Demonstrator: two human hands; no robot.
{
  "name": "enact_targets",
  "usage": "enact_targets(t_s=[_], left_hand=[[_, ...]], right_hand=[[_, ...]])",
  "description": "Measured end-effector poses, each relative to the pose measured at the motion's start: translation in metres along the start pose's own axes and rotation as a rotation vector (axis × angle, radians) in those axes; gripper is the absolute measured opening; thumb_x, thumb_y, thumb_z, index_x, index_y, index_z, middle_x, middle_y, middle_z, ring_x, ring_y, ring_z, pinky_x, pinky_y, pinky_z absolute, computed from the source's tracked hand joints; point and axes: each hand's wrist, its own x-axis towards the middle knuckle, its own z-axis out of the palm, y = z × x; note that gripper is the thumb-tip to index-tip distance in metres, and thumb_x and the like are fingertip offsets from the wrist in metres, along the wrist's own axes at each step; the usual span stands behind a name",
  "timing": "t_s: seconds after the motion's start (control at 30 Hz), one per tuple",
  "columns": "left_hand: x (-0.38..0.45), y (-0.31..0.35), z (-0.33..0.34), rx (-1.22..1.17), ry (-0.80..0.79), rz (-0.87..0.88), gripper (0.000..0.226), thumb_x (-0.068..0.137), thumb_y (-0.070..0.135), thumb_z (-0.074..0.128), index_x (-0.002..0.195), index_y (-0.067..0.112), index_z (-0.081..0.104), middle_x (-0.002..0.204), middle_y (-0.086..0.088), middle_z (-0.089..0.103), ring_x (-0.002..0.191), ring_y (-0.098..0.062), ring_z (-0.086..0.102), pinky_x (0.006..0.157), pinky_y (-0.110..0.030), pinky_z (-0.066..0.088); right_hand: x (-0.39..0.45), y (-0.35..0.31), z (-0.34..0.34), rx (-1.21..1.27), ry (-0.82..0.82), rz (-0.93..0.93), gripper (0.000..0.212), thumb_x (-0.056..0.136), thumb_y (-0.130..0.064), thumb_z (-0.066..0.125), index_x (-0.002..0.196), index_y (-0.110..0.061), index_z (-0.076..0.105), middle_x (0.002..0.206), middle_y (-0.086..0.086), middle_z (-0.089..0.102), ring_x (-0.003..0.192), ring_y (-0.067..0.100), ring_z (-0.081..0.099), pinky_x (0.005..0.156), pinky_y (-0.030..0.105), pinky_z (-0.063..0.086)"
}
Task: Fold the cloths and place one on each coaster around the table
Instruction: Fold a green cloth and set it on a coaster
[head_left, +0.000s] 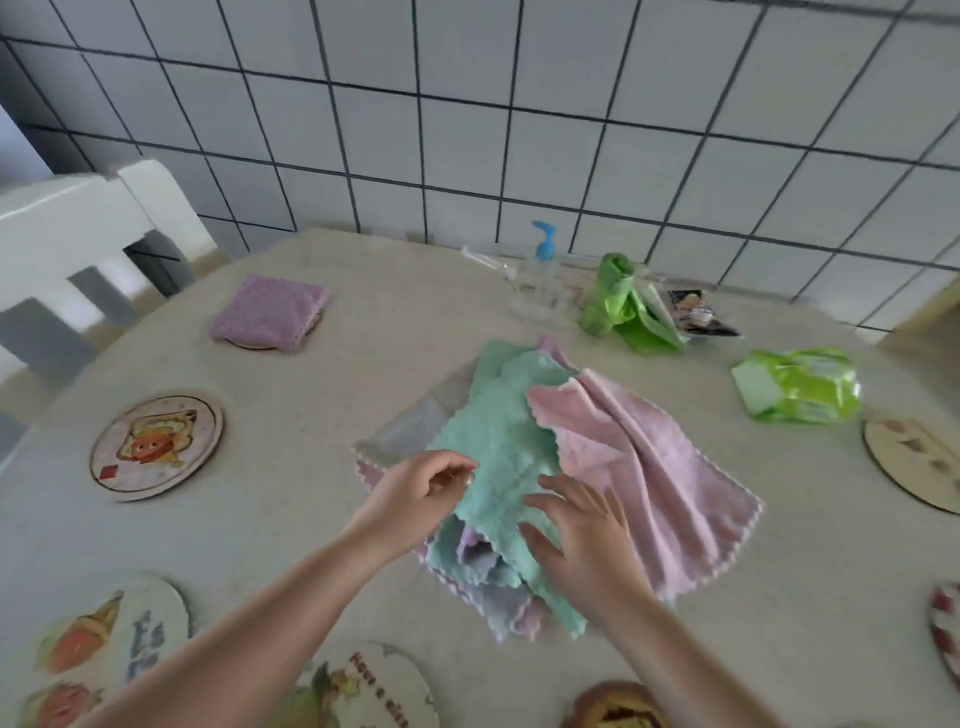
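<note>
Mid-desk: a loose heap of soft scallop-edged cloths, with a mint-green microfibre cloth (498, 457) on top, a crumpled pale pink cloth (639, 467) spread to its right, and grey and lilac layers (493, 592) poking out beneath, their number hard to tell. Left hand (421, 488) at the green cloth's left edge, grip narrow, thumb and fingertips drawn together; whether any fabric is actually pinched, unclear through the blur. Right hand (582, 540) flat on the green cloth's lower part, grip wide, fingers straight and spread. Far left on the pale speckled desk (363, 364): a folded lilac cloth (267, 312) on a round coaster, only a sliver of its rim visible. Bare round picture coaster (156, 447) at left; further coasters cut off by the lower and right edges (914, 467), prints blurred. At the back, beside the white tiled wall (519, 130): a clear pump bottle with blue top (540, 275), a crumpled green bag (623, 306), a small dark packet (698, 312), indistinct. Green wipes pack (795, 389) at right. White chair back (78, 244) upper left, partly out of frame.
</note>
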Motion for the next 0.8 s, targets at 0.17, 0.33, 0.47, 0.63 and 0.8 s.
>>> enact_targets(t_s=[0.17,0.33,0.47,0.63,0.8], left_hand=[[0.004,0.029,0.056,0.345,-0.123,0.159,0.031,0.092,0.030,0.050,0.122,0.025,0.059,0.133,0.011,0.049,0.125,-0.003,0.038,0.109,-0.030,0.031],[0.032,0.031,0.084,0.760,-0.219,0.324,0.041,0.097,0.032,0.037,0.136,0.025,0.042,0.156,0.004,0.008,0.143,-0.013,-0.005,0.115,-0.036,0.001],[0.059,0.016,0.100,0.869,-0.135,0.518,0.039,0.095,0.035,0.035,0.124,0.018,0.055,0.155,-0.009,0.015,0.144,-0.026,0.002,0.116,-0.048,0.009],[0.091,-0.003,0.106,0.899,-0.075,0.581,0.038,0.089,0.018,0.039,0.121,0.014,0.058,0.151,-0.003,0.029,0.143,-0.018,0.010,0.114,-0.037,0.001],[0.087,-0.011,0.100,0.799,0.129,0.735,0.037,0.077,0.018,0.044,0.103,0.008,0.067,0.117,-0.009,0.063,0.118,-0.027,0.053,0.105,-0.045,0.031]], right_hand=[[-0.040,0.051,0.000,-0.008,-0.086,0.063,0.055,0.090,-0.056,0.039,0.140,-0.034,0.036,0.154,-0.009,0.019,0.141,0.012,0.015,0.115,0.031,0.010],[-0.042,0.074,0.018,-0.070,-0.050,-0.005,0.057,0.090,-0.050,0.045,0.143,-0.034,0.031,0.155,-0.014,0.012,0.143,0.008,0.005,0.113,0.029,-0.003],[-0.038,0.091,0.039,-0.187,0.113,-0.056,0.059,0.078,-0.049,0.059,0.131,-0.025,0.052,0.136,-0.013,0.050,0.132,0.007,0.037,0.112,0.035,0.019],[-0.029,0.114,0.055,-0.058,0.401,-0.120,0.044,0.080,-0.034,0.065,0.121,-0.019,0.061,0.124,-0.007,0.060,0.115,0.011,0.049,0.102,0.033,0.038],[-0.028,0.128,0.046,0.046,0.556,-0.175,0.047,0.084,-0.004,0.061,0.129,-0.016,0.055,0.135,-0.007,0.052,0.121,0.011,0.050,0.099,0.022,0.038]])
